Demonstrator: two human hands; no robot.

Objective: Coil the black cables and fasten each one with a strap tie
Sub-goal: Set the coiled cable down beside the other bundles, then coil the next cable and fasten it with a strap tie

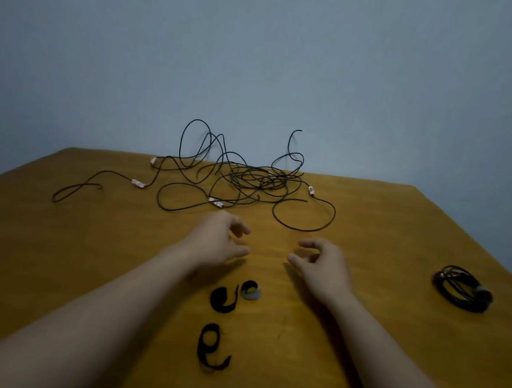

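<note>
While poised just short of the tangled black cables (243, 180) at the far worktop (401, 240) edge, holds left hand (218, 237) and right hand (320, 260) loosely curled, empty, ready to gather. Has strap ties (221, 300), seemingly three, within reach; coiled cable (459, 289) parked right, finished.

One wide-angle view, worn on the head, looks forward and slightly down across the table (401, 240) from its near edge toward the far edge and the blue-grey wall (263, 52) behind. The left forearm (93, 319) and right forearm (389, 359) enter from the bottom corners, close to the lens.
</note>
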